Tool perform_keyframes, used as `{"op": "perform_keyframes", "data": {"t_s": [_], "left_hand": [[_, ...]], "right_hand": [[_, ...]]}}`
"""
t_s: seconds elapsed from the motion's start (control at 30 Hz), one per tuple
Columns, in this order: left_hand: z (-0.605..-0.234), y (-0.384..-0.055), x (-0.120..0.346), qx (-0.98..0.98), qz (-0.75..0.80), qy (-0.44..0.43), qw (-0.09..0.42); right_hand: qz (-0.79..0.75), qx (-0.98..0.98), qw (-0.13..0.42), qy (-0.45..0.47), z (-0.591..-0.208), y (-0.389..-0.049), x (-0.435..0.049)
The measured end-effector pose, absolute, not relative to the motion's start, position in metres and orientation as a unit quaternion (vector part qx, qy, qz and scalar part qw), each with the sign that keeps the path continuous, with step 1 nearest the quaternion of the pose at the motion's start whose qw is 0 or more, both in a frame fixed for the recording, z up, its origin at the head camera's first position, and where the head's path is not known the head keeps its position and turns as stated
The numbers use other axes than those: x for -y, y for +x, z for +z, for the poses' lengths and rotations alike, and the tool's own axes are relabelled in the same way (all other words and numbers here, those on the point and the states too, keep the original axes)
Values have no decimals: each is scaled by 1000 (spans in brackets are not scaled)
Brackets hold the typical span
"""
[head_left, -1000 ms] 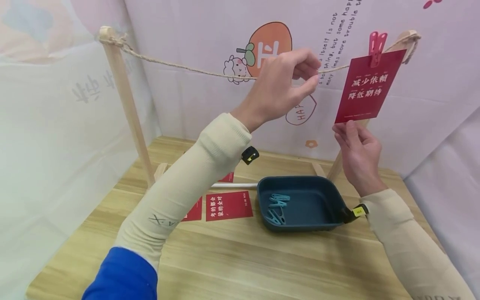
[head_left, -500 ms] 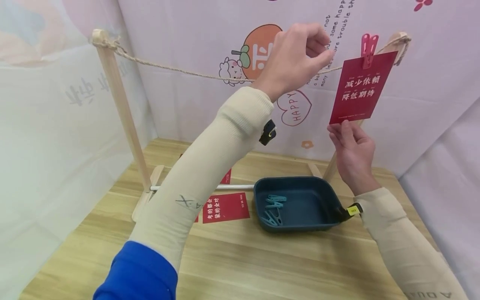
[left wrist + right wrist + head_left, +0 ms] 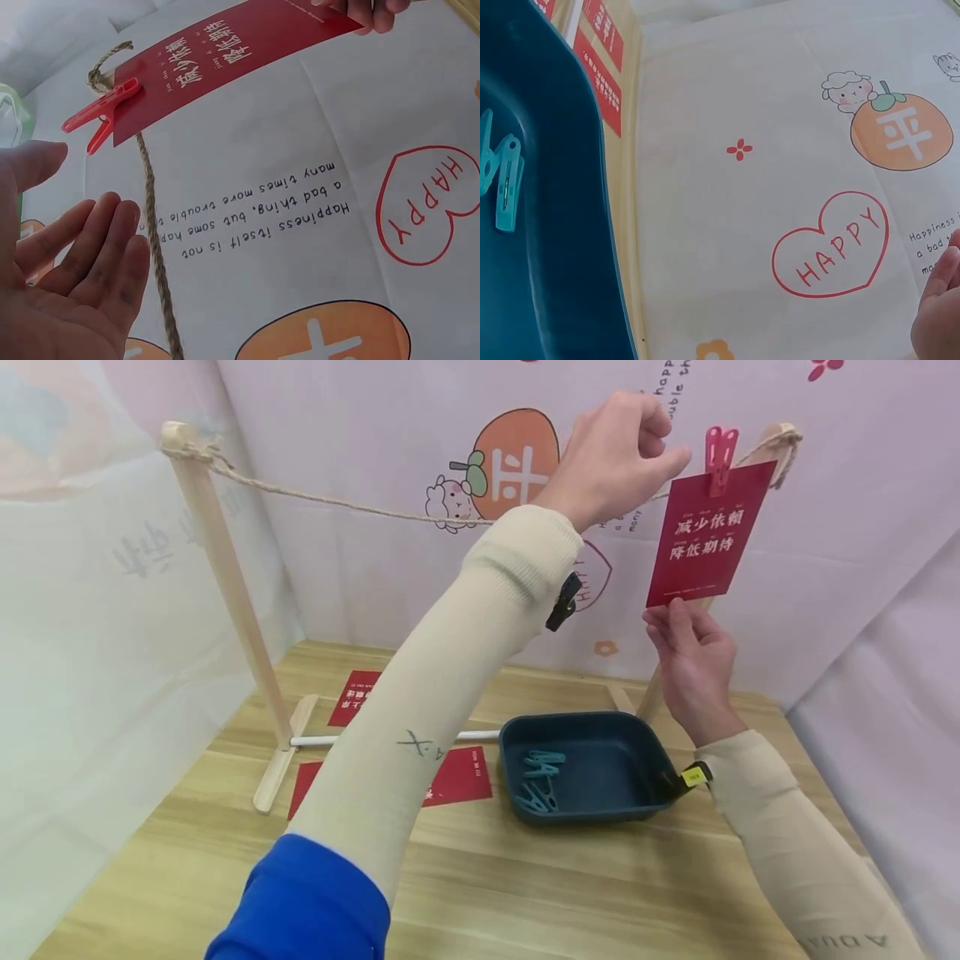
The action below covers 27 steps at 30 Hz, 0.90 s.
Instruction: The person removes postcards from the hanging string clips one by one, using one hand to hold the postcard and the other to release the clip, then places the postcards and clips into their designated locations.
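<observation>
A red card (image 3: pixel 701 543) with white lettering hangs by its top edge from the rope (image 3: pixel 337 502), fastened by a pink clothespin (image 3: pixel 718 460). My right hand (image 3: pixel 697 664) pinches the card's bottom edge between thumb and fingers. Left of the clothespin, my left hand (image 3: pixel 615 456) is raised above the rope, its fingers loosely bent and holding nothing. In the left wrist view a gap shows between this hand (image 3: pixel 75 262) and the clothespin (image 3: pixel 103 112).
Wooden posts (image 3: pixel 232 577) carry the rope. On the table, a dark blue tub (image 3: pixel 592 814) contains several teal clothespins (image 3: pixel 542 764). Other red cards (image 3: pixel 461 777) lie to its left, partly behind my left arm. A white rod (image 3: pixel 480 735) runs behind the tub.
My left hand has moved up and right, closer to the pink clothespin. My right hand keeps its pinch on the card's bottom edge. The head view has shifted slightly.
</observation>
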<state>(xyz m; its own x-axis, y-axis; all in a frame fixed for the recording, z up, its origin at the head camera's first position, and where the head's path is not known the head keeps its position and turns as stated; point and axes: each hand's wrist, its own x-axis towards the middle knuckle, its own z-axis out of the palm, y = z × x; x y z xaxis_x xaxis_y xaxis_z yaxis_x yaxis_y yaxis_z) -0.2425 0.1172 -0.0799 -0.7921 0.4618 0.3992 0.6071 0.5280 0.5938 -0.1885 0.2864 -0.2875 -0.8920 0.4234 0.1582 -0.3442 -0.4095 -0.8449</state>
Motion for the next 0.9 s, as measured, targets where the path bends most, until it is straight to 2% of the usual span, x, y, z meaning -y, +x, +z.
{"op": "perform_keyframes", "data": {"t_s": [0.5,0.9], "left_hand": [[-74,-235,-142,872,-377,-303,70],[-75,-232,-141,853,-420,-304,59]], "right_hand": [[836,490,242,-53,-285,-189,-281],[836,493,237,-45,-284,-186,-278]]}}
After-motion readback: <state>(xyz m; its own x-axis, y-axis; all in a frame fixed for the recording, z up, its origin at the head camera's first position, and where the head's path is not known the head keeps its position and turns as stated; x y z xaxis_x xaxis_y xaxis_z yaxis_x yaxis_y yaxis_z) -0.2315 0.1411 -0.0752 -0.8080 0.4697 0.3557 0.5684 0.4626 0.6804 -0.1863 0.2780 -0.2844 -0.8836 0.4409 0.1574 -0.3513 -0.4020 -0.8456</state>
